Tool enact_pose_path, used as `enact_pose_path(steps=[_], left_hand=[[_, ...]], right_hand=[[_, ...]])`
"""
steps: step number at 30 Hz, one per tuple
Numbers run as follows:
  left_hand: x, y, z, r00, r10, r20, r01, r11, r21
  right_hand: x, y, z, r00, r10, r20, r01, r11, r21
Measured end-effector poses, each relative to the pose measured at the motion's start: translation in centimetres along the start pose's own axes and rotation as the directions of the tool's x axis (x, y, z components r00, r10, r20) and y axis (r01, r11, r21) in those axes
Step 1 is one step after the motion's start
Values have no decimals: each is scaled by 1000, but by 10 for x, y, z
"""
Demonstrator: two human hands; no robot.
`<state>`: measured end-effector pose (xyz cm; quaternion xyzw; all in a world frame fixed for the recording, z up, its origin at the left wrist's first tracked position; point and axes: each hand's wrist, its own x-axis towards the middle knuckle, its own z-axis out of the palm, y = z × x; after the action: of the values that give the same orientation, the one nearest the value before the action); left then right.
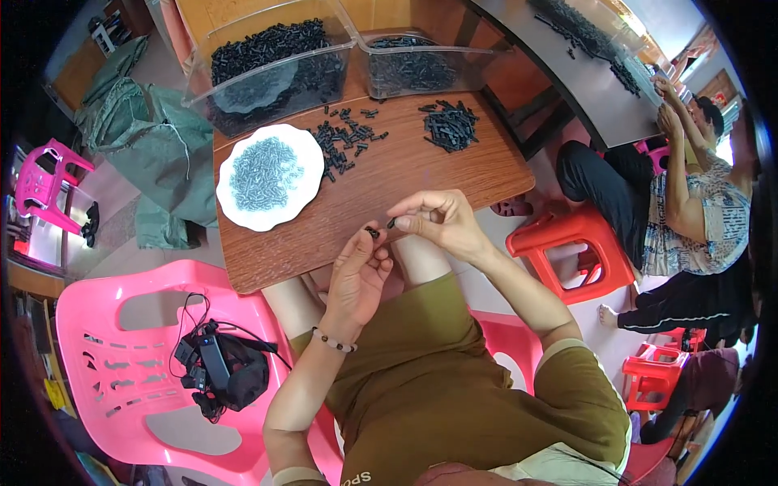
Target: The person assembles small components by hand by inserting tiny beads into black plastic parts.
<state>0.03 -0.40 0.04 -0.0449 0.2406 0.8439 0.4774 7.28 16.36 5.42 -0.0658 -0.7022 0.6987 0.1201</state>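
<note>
My left hand [361,274] pinches a small black plastic piece [373,232] near the front edge of the brown wooden table [381,182]. Just beside it, my right hand [440,223] grips another small black piece [392,222] between thumb and forefinger. The two pieces are close together; their exact shape is too small to make out. Left of my hands sits a white scalloped plate [309,191] heaped with short clear tubes [266,174]. Black pieces [350,139] lie scattered beside the plate. Farther right is a pile of longer black pieces [450,126].
Two clear plastic bins [356,40] of black parts stand at the table's far side. A pink chair [97,324] at left bears a black pouch [243,377]. Green sacks [154,146] slump behind it. At right are a red stool [567,243] and a person [697,211] working at another table [600,97].
</note>
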Motion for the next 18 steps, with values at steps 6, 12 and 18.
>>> enact_pose_path(steps=[6, 12, 18], left_hand=[[-2, -2, 3, 999, 19, 44, -19, 1000, -11], [-4, -2, 5, 998, 17, 57, -18, 999, 27], [-4, -2, 5, 997, 22, 72, -28, 997, 79]], right_hand=[[-11, -4, 11, 1000, 15, -14, -12, 983, 183], [-16, 3, 13, 980, -197, 12, 197, 976, -91], [-17, 0, 17, 979, -202, -21, 194, 960, -203]])
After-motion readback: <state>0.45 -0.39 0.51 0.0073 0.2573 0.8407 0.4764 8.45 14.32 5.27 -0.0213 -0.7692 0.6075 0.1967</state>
